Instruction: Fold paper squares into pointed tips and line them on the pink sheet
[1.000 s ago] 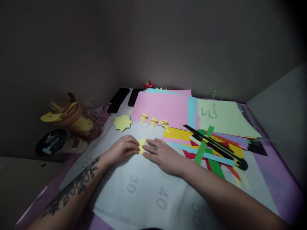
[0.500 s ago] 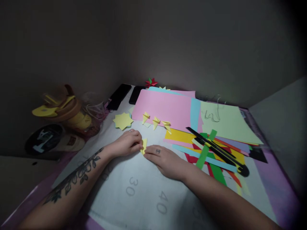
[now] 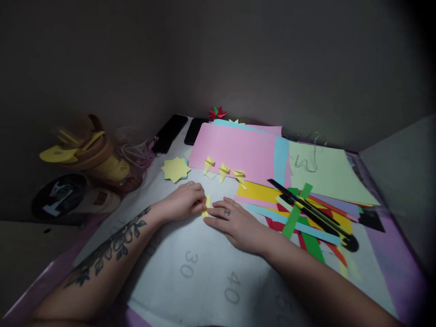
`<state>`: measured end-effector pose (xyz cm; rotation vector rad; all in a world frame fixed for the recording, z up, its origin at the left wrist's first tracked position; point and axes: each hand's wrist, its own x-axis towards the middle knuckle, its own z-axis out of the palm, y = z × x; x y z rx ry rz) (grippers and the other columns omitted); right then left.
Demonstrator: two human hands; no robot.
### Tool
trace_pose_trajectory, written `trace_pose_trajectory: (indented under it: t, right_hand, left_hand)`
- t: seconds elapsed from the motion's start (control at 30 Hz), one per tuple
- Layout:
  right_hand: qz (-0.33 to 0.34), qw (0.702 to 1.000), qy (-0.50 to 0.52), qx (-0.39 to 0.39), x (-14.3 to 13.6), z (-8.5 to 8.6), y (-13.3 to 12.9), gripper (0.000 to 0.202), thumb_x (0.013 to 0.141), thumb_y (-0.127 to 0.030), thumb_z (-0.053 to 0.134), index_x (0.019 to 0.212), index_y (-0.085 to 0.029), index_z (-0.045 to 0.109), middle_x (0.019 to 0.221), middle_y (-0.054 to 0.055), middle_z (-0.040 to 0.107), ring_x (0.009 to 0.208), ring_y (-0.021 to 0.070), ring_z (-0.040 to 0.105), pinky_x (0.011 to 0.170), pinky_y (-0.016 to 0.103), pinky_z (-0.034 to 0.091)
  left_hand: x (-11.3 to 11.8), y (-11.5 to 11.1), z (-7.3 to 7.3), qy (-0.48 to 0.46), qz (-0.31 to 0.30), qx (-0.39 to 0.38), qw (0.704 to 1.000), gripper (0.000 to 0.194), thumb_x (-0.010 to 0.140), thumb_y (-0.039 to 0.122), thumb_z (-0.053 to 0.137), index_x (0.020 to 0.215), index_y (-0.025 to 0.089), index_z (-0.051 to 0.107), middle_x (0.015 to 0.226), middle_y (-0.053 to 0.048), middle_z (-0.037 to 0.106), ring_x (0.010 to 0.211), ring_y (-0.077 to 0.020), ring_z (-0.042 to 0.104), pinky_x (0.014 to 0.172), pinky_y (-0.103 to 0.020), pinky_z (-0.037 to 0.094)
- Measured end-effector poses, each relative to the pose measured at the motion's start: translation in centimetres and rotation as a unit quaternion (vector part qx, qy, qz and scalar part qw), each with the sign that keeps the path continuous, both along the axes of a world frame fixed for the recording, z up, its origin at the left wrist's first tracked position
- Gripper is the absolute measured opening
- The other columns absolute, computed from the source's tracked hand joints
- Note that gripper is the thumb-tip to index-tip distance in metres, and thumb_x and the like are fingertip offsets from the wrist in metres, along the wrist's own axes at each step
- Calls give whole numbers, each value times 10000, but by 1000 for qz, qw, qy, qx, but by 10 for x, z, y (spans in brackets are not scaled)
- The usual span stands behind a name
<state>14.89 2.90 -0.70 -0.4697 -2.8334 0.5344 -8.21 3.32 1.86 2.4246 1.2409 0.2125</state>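
Note:
A small folded yellow paper (image 3: 207, 202) lies on the white numbered sheet (image 3: 163, 281), between my two hands. My left hand (image 3: 184, 200) has its fingers curled and pressed together on the paper's left side. With fingers somewhat apart, my right hand (image 3: 235, 223) rests flat, its fingertips at the paper's right and lower edge. Behind them, three folded yellow pieces (image 3: 224, 172) stand in a row along the front edge of a pink sheet (image 3: 238, 152). A yellow star-shaped paper (image 3: 175, 169) lies behind my left hand.
Coloured strips (image 3: 306, 227) and a black and yellow cutter (image 3: 320, 218) lie at the right, before a pale green sheet (image 3: 327, 172). Two dark phones (image 3: 170, 132) lie at the back. Cups (image 3: 102, 163) stand at the left. A red and green paper star (image 3: 217, 112) sits behind.
My right hand's fingers have spread and lifted slightly from their pressed-together pose. The left hand stays at the paper. The whole view has shifted slightly.

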Motion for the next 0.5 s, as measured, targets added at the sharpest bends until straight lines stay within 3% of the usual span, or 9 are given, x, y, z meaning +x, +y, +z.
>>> trace_pose_trajectory:
  t: [0.5]
  right_hand:
    - [2, 1000, 7, 26, 0, 3, 1, 369, 890, -113, 504, 1220, -253, 590, 1249, 53, 613, 1172, 231, 454, 1061, 488, 290]
  left_hand:
    - [8, 1, 4, 40, 16, -3, 999, 147, 826, 179, 520, 743, 164, 641, 770, -30, 571, 775, -174, 528, 784, -310, 388]
